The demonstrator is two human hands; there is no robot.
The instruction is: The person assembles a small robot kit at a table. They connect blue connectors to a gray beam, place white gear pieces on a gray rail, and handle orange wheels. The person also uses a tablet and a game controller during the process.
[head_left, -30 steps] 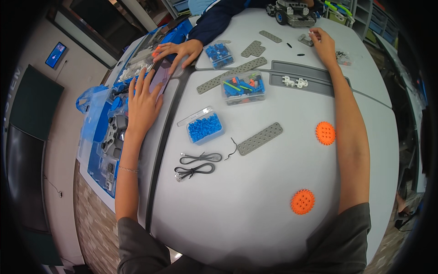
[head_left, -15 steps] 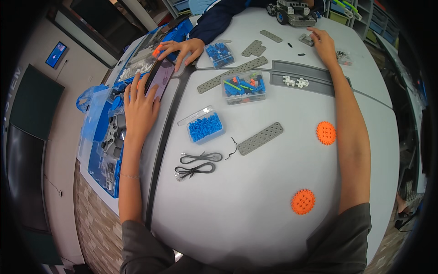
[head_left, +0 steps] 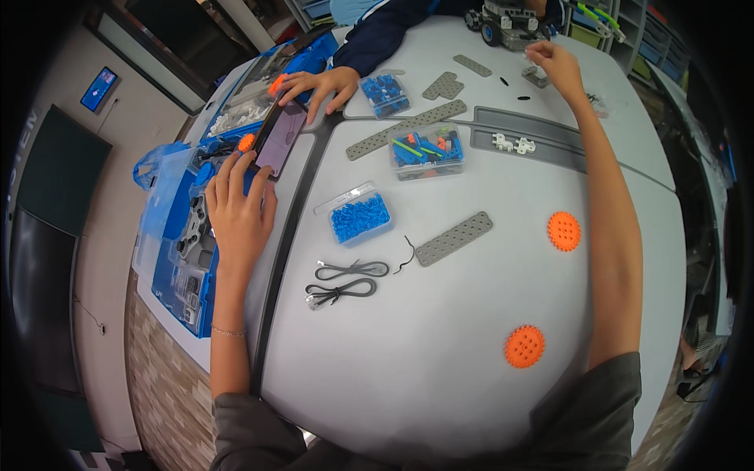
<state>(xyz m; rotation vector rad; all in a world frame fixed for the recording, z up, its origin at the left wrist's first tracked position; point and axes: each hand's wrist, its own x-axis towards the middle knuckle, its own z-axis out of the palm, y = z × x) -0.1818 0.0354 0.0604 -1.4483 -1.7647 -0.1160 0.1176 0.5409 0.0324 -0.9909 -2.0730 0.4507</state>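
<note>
My left hand (head_left: pixel 238 206) has its fingers spread over the near end of a dark-framed tablet (head_left: pixel 283 141) at the left. The tablet's far end lies by another person's hand (head_left: pixel 323 86). At the far right my right hand (head_left: pixel 559 71) has its fingers bent and pinched together. Whatever may be between the fingertips is too small to make out. Just below them is a small grey part (head_left: pixel 535 77). Beyond stands a grey wheeled robot model (head_left: pixel 510 27). Nearby on the table lie two small black pins (head_left: pixel 504 81) and white connectors (head_left: pixel 514 144).
Clear boxes hold blue pins (head_left: pixel 360 216), mixed pieces (head_left: pixel 426 151) and blue parts (head_left: pixel 385 94). A perforated grey plate (head_left: pixel 454 239), black cables (head_left: pixel 342 291) and two orange gears (head_left: pixel 525 346) lie on the table. A blue case (head_left: pixel 177 271) holds a game controller at left.
My left hand has slid back toward me along the tablet, uncovering an orange piece. My right fingers, stretched toward the grey part before, are now drawn together above it.
</note>
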